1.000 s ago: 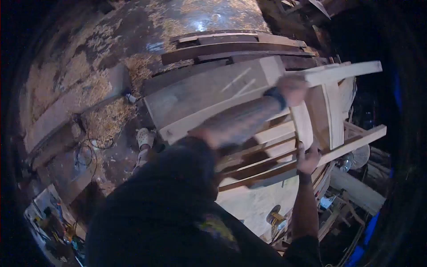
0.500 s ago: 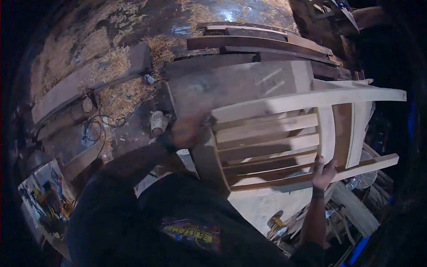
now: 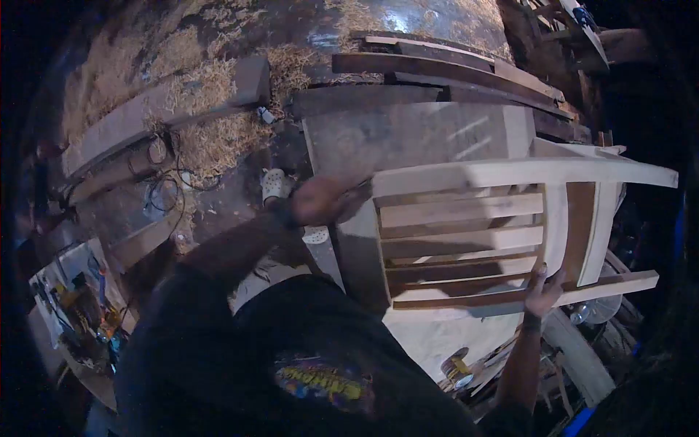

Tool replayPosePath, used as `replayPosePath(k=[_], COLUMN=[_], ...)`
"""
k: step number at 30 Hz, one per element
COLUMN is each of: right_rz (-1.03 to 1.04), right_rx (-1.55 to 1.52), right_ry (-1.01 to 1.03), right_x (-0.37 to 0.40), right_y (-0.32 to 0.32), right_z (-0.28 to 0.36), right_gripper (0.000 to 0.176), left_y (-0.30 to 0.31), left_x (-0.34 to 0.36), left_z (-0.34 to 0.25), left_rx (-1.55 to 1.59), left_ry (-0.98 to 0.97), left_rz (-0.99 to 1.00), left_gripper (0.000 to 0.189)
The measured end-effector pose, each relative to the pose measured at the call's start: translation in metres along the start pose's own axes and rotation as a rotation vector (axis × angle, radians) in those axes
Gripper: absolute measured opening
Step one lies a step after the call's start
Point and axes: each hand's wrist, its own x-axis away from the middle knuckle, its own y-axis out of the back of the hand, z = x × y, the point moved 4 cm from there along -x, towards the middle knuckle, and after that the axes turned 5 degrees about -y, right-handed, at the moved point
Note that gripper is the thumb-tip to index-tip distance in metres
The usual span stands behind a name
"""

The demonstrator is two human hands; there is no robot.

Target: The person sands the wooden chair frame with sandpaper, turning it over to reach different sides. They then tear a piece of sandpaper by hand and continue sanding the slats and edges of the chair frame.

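Chair frame (image 3: 466, 218) of pale, unfinished wood hangs on its side in front of you, its long axis running left to right. Flat slats (image 3: 459, 211) are stacked between two long rails. Your left hand (image 3: 320, 200), blurred, looks closed around the frame's left corner, where the far rail (image 3: 524, 173) begins. Your right hand (image 3: 545, 290) is at the right, on the near rail (image 3: 604, 282), with fingers hooked up over it from below. The frame spans the gap between both hands, with neither one nearer. Beyond it lies a smooth, grey-brown board (image 3: 408, 138). Dark, rough planks (image 3: 437, 69) lie farther off, and curly wood shavings (image 3: 218, 138) cover the floor to the left.
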Motion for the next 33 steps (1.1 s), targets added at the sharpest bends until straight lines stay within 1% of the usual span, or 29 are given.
replayPosePath(k=[1, 2, 3, 4, 5, 6, 7, 8, 11, 12, 13, 14, 15, 16, 18, 19, 21, 22, 24, 25, 27, 28, 29, 30, 32, 33], right_rz=[0.023, 0.046, 0.075, 0.066, 0.058, 0.099, 0.14, 0.15, -0.019, 0.005, 0.036, 0.066, 0.077, 0.087, 0.077, 0.069, 0.065, 0.094, 0.078, 0.067, 0.129, 0.149, 0.14, 0.13, 0.097, 0.072], right_rx=[-0.012, -0.028, -0.043, -0.005, 0.034, 0.042, 0.055, 0.02, 0.024, 0.064, 0.047, 0.028, 0.011, -0.005, -0.036, -0.031, -0.024, -0.026, 0.033, 0.069, -0.094, -0.175, -0.155, -0.136, -0.078, -0.047], right_ry=[-0.026, -0.051, -0.071, -0.067, -0.064, -0.1, -0.136, -0.191, -0.06, -0.022, -0.077, -0.136, -0.146, -0.157, -0.07, -0.08, -0.099, -0.143, -0.16, -0.161, -0.221, -0.263, -0.25, -0.238, -0.209, -0.151], right_x=[0.0, -0.005, -0.006, -0.006, -0.007, -0.007, -0.005, -0.007, -0.006, -0.006, -0.006, -0.006, -0.005, -0.005, -0.003, -0.004, -0.005, -0.005, -0.002, -0.004, -0.006, -0.005, -0.005, -0.004, -0.005, -0.01], right_y=[0.002, 0.005, 0.005, 0.004, 0.003, 0.002, 0.003, 0.003, 0.002, 0.004, 0.006, 0.007, 0.007, 0.006, 0.005, 0.005, 0.004, 0.006, 0.003, 0.005, 0.002, 0.0, 0.003, 0.005, 0.005, 0.009], right_z=[0.011, 0.044, 0.064, 0.049, 0.034, 0.015, 0.007, 0.015, 0.05, 0.045, 0.046, 0.054, 0.053, 0.052, 0.045, 0.046, 0.054, 0.047, 0.037, 0.032, 0.036, 0.041, 0.041, 0.042, 0.045, 0.065], right_gripper=[0.055, 0.054, 0.053, 0.053, 0.053, 0.056, 0.06, 0.062, 0.061, 0.058, 0.056, 0.055, 0.053, 0.052, 0.048, 0.047, 0.045, 0.044, 0.048, 0.05, 0.055, 0.059, 0.06, 0.061, 0.06, 0.06], left_y=[0.005, -0.005, -0.001, 0.003, -0.016, -0.036, -0.051, -0.056, -0.045, -0.044, -0.04, -0.025, -0.014, -0.005, 0.016, 0.005, -0.009, -0.014, -0.039, -0.042, -0.053, -0.049, -0.034, -0.02, 0.016, 0.032], left_x=[0.014, 0.015, 0.004, -0.006, -0.035, -0.064, -0.094, -0.111, -0.091, -0.069, -0.038, -0.008, 0.011, 0.014, 0.015, 0.005, -0.047, -0.084, -0.136, -0.131, -0.11, -0.089, -0.06, -0.032, 0.013, 0.016], left_z=[0.008, 0.023, 0.0, -0.024, -0.034, -0.042, -0.055, -0.068, -0.086, -0.069, -0.049, -0.035, -0.024, -0.027, -0.039, -0.027, -0.034, -0.054, -0.052, -0.049, -0.049, -0.038, -0.027, -0.011, -0.01, -0.026], left_rx=[0.075, 0.213, 0.002, -0.228, -0.331, -0.433, -0.325, -0.216, -0.306, -0.341, -0.375, -0.387, -0.4, -0.347, -0.246, -0.209, -0.131, -0.087, -0.026, -0.087, -0.201, -0.169, -0.139, 0.086, 0.116, -0.056], left_ry=[0.157, 0.164, -0.058, -0.264, -0.36, -0.456, -0.355, -0.255, -0.251, -0.322, -0.394, -0.297, -0.202, -0.133, 0.013, -0.114, -0.256, -0.278, -0.318, -0.359, -0.454, -0.409, -0.371, -0.042, 0.169, 0.041], left_rz=[0.064, 0.08, 0.045, -0.037, -0.063, -0.088, -0.118, -0.157, -0.119, -0.123, -0.12, -0.07, -0.02, -0.01, 0.005, -0.049, -0.059, -0.012, 0.029, -0.096, -0.33, -0.2, -0.058, 0.006, 0.126, 0.162], left_gripper=[0.055, 0.057, 0.059, 0.061, 0.062, 0.063, 0.06, 0.058, 0.058, 0.057, 0.056, 0.059, 0.062, 0.064, 0.07, 0.071, 0.072, 0.071, 0.073, 0.072, 0.071, 0.07, 0.07, 0.061, 0.057, 0.061])
